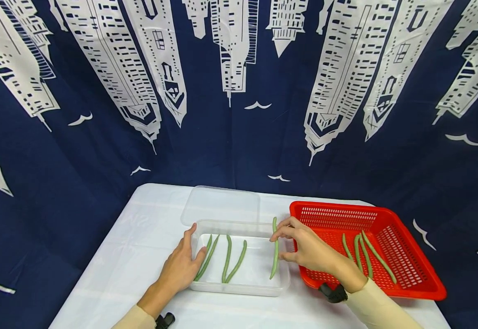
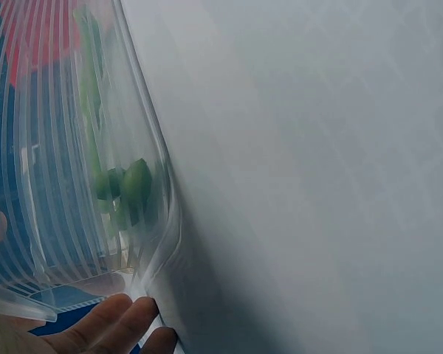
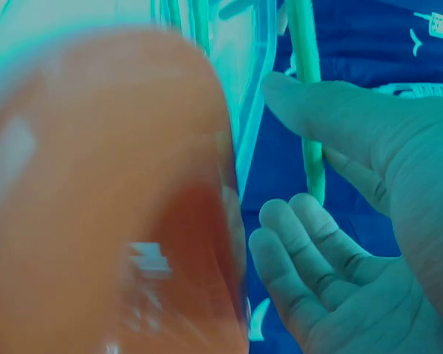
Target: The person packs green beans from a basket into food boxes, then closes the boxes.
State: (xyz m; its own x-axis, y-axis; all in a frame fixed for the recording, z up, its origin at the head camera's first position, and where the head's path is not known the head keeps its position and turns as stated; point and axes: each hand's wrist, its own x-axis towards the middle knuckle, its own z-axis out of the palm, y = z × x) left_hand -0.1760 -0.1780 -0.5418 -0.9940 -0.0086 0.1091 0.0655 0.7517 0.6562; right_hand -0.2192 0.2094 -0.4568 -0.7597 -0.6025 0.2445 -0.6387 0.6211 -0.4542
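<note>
My right hand (image 1: pixel 310 246) pinches a green bean (image 1: pixel 274 256) between thumb and fingers. The bean hangs nearly upright over the right end of a clear plastic container (image 1: pixel 239 289). Several more green beans (image 1: pixel 227 258) lie inside at its left and middle. At the container's left side rests my left hand (image 1: pixel 180 261), its fingers extended along the edge and the thumb over the rim. The left wrist view shows those fingers (image 2: pixel 111 324) by the container's ribbed wall (image 2: pixel 52 162). In the right wrist view, the pinched bean (image 3: pixel 306 44) passes behind the thumb.
A red plastic basket (image 1: pixel 426 274) with slotted walls stands right of the container, holding several green beans (image 1: pixel 364 256). Behind the container lies a clear flat lid (image 1: pixel 222 205) on the white table (image 1: pixel 140 237). A dark blue printed curtain (image 1: pixel 231 146) hangs at the back.
</note>
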